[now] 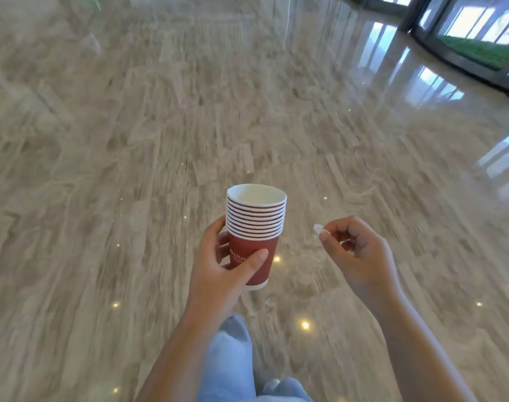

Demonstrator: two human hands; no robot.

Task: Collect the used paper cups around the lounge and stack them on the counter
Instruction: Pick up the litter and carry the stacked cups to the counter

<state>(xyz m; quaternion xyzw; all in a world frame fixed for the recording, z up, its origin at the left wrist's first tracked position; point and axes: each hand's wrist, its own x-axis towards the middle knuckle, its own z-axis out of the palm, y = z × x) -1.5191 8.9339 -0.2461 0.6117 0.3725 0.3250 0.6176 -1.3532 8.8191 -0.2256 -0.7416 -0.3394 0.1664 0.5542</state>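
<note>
A stack of several red paper cups (254, 227) with white rims stands upright in my left hand (221, 268), which grips the lowest cup with the thumb across its front. The top cup looks empty inside. To the right, at about the same height, my right hand (354, 253) pinches a small white scrap (317, 228) between thumb and forefinger, with the other fingers curled. The two hands are apart. No counter is in view.
Glossy beige marble floor (160, 140) stretches ahead, blurred by motion and dotted with reflected ceiling lights. Dark-framed glass doors (465, 39) with green outside stand at the upper right. My legs in light blue jeans (230, 367) show at the bottom.
</note>
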